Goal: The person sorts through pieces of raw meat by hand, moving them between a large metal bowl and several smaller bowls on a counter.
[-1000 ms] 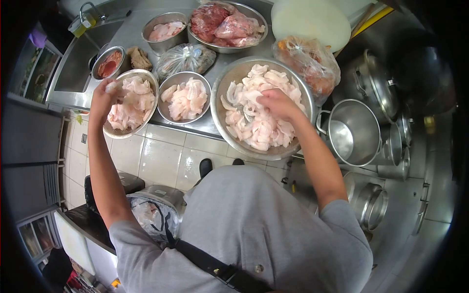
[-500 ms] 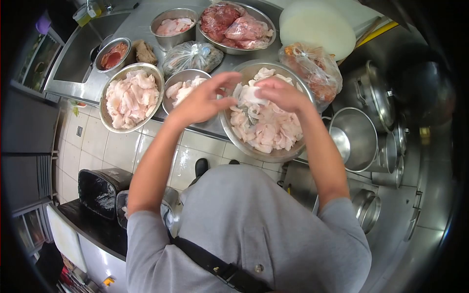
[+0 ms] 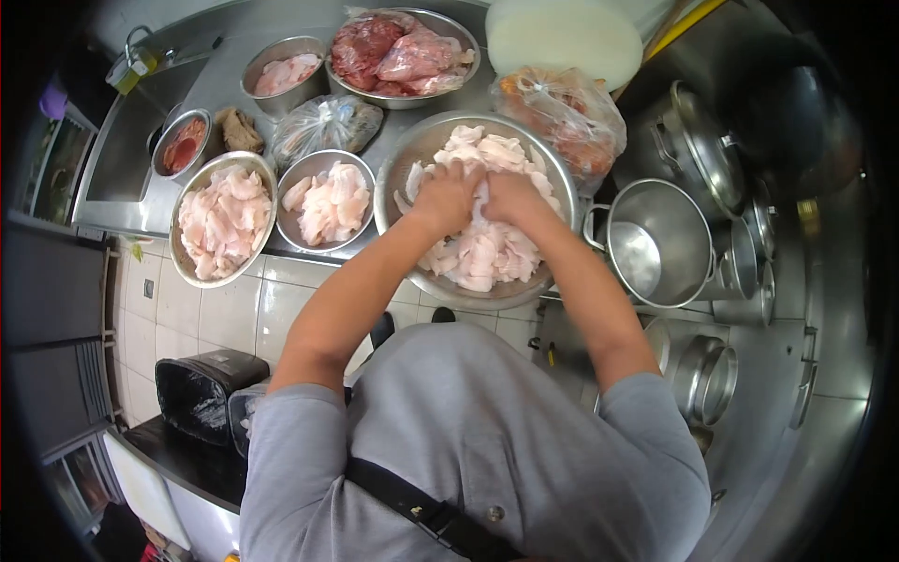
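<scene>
Both of my hands are down in a large steel bowl [image 3: 398, 169] heaped with pale pink raw meat slices [image 3: 482, 253]. My left hand [image 3: 445, 199] has its fingers curled into the slices near the middle of the heap. Close beside it, my right hand [image 3: 513, 199] is closed around slices too, its fingertips hidden among them. A pale slice shows in the narrow gap between the two hands. Left of this bowl stands a smaller steel bowl [image 3: 292, 223] of similar slices, and beyond it an oval steel bowl [image 3: 192, 267] with more.
Behind stand a bowl of bagged red meat [image 3: 403, 56], a pot of pale meat [image 3: 286, 75] and knotted plastic bags [image 3: 562, 117]. A round white board [image 3: 562, 37] lies at the back. Empty steel pots [image 3: 660, 244] are at right, a sink [image 3: 126, 159] at left.
Both hands have come down from above the large bowl into the slices and closed on them. The camera view has shifted, so the small bowl now shows fully.
</scene>
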{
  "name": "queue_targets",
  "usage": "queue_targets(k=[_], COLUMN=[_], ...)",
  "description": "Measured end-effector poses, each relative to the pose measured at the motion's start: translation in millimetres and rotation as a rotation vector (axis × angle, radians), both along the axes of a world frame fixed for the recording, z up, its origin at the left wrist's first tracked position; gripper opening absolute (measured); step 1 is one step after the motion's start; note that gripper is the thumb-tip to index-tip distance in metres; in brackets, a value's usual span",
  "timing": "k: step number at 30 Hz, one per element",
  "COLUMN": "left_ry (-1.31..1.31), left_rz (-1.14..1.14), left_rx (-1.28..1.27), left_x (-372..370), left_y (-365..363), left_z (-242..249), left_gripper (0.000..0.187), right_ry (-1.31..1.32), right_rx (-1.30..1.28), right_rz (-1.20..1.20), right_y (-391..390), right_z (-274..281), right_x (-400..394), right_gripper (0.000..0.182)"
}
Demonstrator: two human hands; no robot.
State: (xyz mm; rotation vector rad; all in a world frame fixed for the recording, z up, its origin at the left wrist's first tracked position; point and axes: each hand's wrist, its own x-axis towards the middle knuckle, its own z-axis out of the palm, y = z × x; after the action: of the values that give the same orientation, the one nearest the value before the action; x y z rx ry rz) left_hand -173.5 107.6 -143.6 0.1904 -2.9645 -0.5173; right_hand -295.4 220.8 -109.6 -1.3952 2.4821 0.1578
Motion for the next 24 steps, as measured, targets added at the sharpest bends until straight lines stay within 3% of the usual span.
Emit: queue_targets(k=[2, 5, 8, 9, 11, 12, 13, 14, 15, 16, 18, 20, 22, 24], left_ry=[-0.097, -0.140, 0.025, 0.023, -0.012, -0.015, -0.092, -0.168, -0.186, -0.186, -0.077, -0.026, 0.004, 0.031], left_rz=[0.108, 0.053, 0.081, 0.086, 0.181, 0.182, 0.315, 0.450, 0.287, 0.291, -0.039, -0.135, -0.278, -0.333], left_rx=[-0.011, 0.032, 0.175, 0.177, 0.451, 0.452, 0.799, 1.145, 1.304, 1.298, 1.992, 2.004, 2.255, 2.291], left_x=[-9, -18, -5, -2, 1, 6, 15, 23, 30, 31, 31, 36, 43, 44], left_y=[3, -11, -19, -24, -33, -32, -31, -31, -36, -43, -53, -53, -51, -49], left_z=[2, -6, -7, -8, -7, 8, 38, 68, 91, 82, 64, 63, 72, 71], left_gripper=[0.068, 0.071, 0.067, 0.067, 0.054, 0.054, 0.051, 0.049, 0.052, 0.052, 0.055, 0.053, 0.056, 0.061], right_ry=[-0.010, -0.115, -0.137, -0.296, -0.461, -0.566, -0.669, -0.671, -0.771, -0.872, -0.794, -0.709, -1.141, -1.180], right_rx=[-0.109, -0.128, -0.273, -0.313, -0.350, -0.393, -0.434, -0.436, -0.423, -0.410, -0.458, -0.509, -0.684, -0.729], right_rz=[0.001, -0.034, -0.036, -0.086, -0.135, -0.338, -0.546, -0.546, -0.467, -0.385, -0.296, -0.207, -0.316, -0.373], right_y=[3, 7, 13, 15, 17, 20, 23, 26, 29, 28, 29, 28, 25, 21], right_z=[-13, -16, -12, -4, 20, 40, 50, 44, 34, 34, 37, 44, 49, 61], right_x=[-7, -9, -23, -29, -27, -20, -16, -27, -43, -48, -49, -44, -34, -22], right_gripper=[0.033, 0.030, 0.034, 0.038, 0.042, 0.045, 0.049, 0.049, 0.046, 0.044, 0.040, 0.035, 0.028, 0.026])
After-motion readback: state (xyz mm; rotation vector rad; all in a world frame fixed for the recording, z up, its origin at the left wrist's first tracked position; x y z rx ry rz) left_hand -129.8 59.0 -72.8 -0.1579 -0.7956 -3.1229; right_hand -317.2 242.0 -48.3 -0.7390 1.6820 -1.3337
